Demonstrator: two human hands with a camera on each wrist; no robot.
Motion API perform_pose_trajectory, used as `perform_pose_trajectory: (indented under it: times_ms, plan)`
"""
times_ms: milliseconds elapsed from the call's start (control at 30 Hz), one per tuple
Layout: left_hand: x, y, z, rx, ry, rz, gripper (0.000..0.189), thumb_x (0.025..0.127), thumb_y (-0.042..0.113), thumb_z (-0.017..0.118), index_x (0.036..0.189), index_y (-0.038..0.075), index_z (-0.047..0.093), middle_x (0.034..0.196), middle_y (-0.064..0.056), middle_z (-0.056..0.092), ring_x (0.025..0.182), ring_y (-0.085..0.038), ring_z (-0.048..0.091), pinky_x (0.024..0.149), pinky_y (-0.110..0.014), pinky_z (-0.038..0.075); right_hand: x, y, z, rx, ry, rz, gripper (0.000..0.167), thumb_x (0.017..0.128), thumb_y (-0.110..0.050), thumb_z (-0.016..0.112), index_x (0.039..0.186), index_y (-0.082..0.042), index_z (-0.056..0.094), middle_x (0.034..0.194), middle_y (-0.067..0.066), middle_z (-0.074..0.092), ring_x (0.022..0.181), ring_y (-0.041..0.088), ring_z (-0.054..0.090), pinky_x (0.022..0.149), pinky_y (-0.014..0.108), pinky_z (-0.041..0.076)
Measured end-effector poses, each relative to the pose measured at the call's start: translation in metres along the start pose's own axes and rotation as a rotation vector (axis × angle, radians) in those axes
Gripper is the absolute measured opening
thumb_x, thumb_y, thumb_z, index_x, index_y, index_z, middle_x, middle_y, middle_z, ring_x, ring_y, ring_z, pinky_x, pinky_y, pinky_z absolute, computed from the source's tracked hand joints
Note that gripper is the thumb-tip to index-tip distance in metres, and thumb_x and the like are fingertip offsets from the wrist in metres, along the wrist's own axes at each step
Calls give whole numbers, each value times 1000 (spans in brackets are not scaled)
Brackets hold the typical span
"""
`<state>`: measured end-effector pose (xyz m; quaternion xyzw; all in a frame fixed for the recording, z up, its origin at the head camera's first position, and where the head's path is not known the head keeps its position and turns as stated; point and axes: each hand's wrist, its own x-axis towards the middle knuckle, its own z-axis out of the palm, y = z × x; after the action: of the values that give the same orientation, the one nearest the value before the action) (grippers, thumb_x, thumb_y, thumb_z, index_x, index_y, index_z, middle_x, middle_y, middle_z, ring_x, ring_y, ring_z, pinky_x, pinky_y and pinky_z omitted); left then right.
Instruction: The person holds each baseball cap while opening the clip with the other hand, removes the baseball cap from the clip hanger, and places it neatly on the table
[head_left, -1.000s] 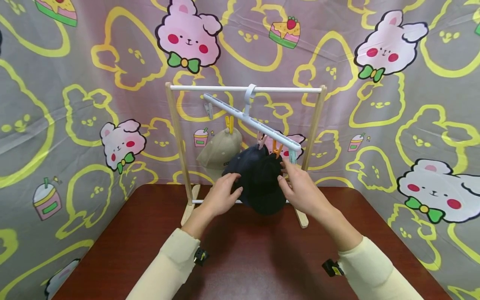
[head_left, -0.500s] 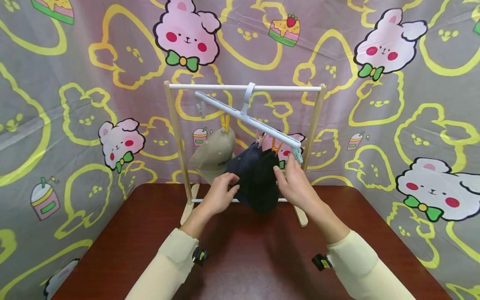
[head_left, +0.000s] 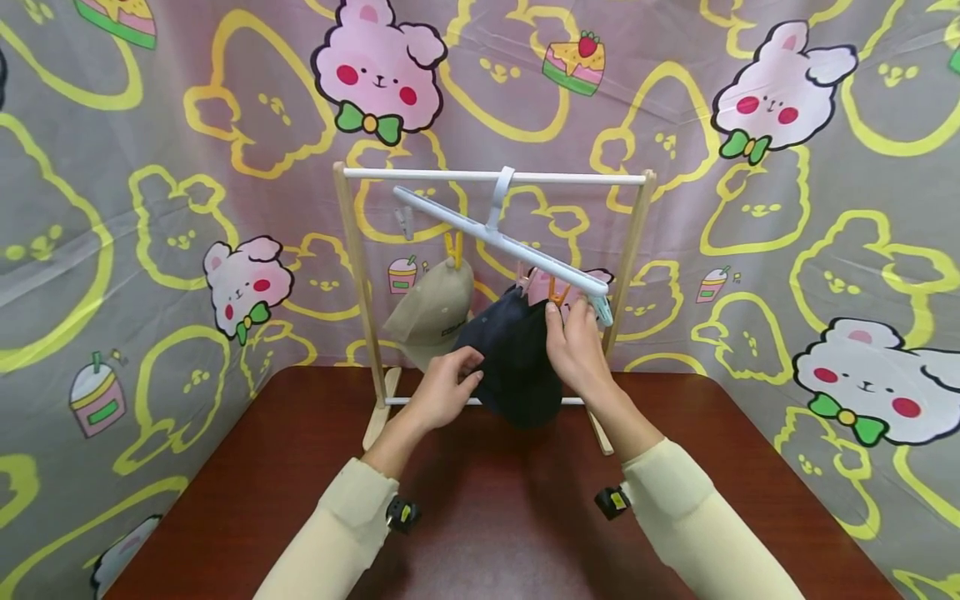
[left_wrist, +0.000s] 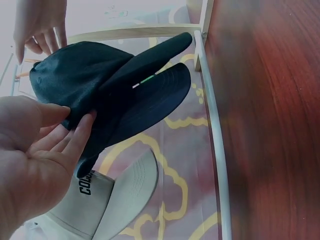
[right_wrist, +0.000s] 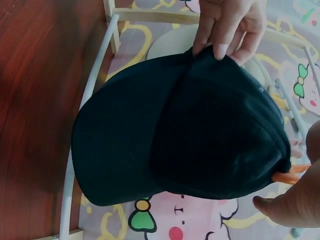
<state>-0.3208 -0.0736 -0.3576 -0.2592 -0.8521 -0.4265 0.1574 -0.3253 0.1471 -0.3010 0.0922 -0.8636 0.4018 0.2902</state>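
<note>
Two dark caps hang overlapped from the tilted hanger: a black cap (right_wrist: 215,125) in front, and a navy cap (head_left: 491,329) behind it. My left hand (head_left: 444,385) pinches the side edge of the black cap between thumb and fingers; whether the navy edge is caught too, I cannot tell. Beside the black cap's crown, my right hand (head_left: 577,346) has its thumb near an orange clip (right_wrist: 286,177) and its fingers reaching up by the hanger's low end. In the right wrist view a gap separates that thumb and finger. A pink clip (head_left: 522,275) sits above the navy cap.
A white hanger (head_left: 495,237) hooks over the top bar (head_left: 420,175) of a wooden-legged rack. From a yellow clip (head_left: 453,248) hangs a beige cap (head_left: 431,308). A grey clip (head_left: 405,222) and a teal clip (head_left: 602,309) are at its ends. Below lies a brown table (head_left: 480,517).
My right hand has moved left and up, from the black cap's right side to near the orange clip. The caps and hanger swung slightly left. My left hand stays at the cap edge.
</note>
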Motion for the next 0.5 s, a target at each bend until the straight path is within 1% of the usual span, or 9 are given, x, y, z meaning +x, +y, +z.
perform_pose_trajectory:
  times_ms: [100,200,267,367,433,500]
  plan:
    - [-1,1,-1,0,-1,-4,17,97,1,65,113,-2,68,103,-14,72,98,-27,69,89,-44,56,7,1,3,23,56,-21,46,107,-32,48,125,10,50,121,36,56,118,51,54,102,59,42]
    - [-2,1,-1,-4,-8,-3,17,97,1,65,113,-2,68,103,-14,72,99,-27,68,90,-44,56,12,2,7,38,111,-21,40,106,-34,53,115,5,57,110,29,63,108,46,61,93,56,47]
    - [-3,1,-1,-10,-12,-4,17,97,1,65,114,-2,68,103,-13,72,99,-26,68,90,-44,56,15,2,10,45,153,-19,37,104,-35,56,106,1,59,98,23,64,97,42,62,83,53,48]
    - [-3,0,-1,-19,-13,-6,17,97,2,65,114,-1,68,104,-12,72,99,-26,68,91,-44,56,18,3,13,60,225,-31,34,102,-35,61,97,-1,60,82,16,59,81,37,57,69,47,44]
    - [-3,0,-2,-25,-15,-7,17,98,3,66,114,-1,68,104,-12,72,100,-25,68,91,-44,55,21,3,14,64,268,-44,35,101,-36,63,93,-2,61,77,15,57,77,37,55,64,45,40]
    - [-4,1,-2,-30,-17,-5,17,98,3,65,114,0,68,106,-13,72,101,-25,68,92,-44,55,24,4,16,54,310,-62,36,99,-37,65,88,-3,61,72,14,55,74,37,53,63,45,39]
